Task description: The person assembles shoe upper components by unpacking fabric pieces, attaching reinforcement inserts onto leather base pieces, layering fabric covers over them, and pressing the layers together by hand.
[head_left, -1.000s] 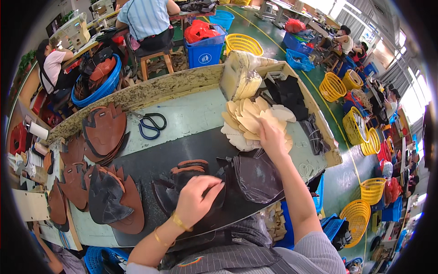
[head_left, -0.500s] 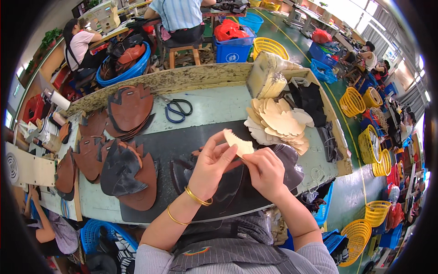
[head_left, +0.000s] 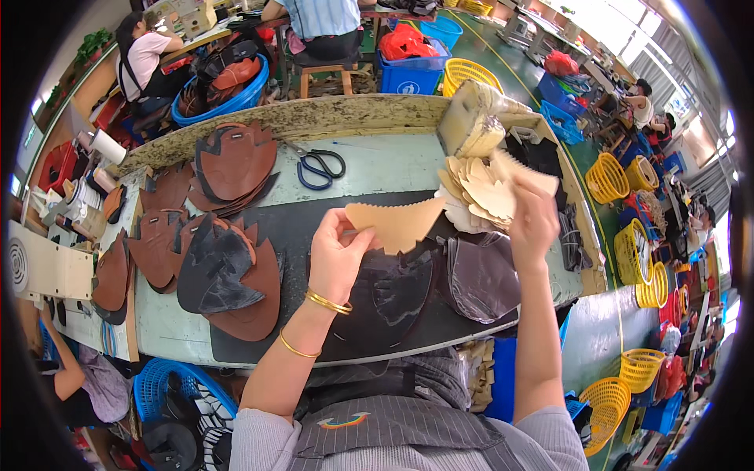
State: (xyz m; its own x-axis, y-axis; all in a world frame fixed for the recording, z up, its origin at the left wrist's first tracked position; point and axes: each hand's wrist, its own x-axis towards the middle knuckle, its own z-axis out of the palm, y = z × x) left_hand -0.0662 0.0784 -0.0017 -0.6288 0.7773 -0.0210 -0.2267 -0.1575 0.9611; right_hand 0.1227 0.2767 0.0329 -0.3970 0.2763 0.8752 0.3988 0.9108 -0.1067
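Observation:
My left hand (head_left: 336, 255) pinches a tan piece of lining (head_left: 397, 224) with a zigzag edge, held up over the black mat (head_left: 302, 231). My right hand (head_left: 536, 224) is raised at the right, its fingers closed on another tan piece (head_left: 525, 171), somewhat blurred. Close beside that hand lies a loose pile of tan cut pieces (head_left: 471, 188). Below my left hand's piece, a black leather piece (head_left: 397, 298) rests on the mat. To its right are shiny dark leather pieces (head_left: 483, 279).
Brown leather pieces (head_left: 236, 169) lie stacked at the back left, with a black piece (head_left: 220, 271) on more brown ones nearer. Dark-handled scissors (head_left: 320, 166) lie near the raised back board (head_left: 314, 118). A yellowed block-shaped object (head_left: 471, 122) stands at the back right. Blue baskets (head_left: 177, 381) flank the table.
My hands have moved apart. The left keeps a tan piece, now seen broad side on; the right has gone right and up with another piece, beside the pile. The view has shifted slightly.

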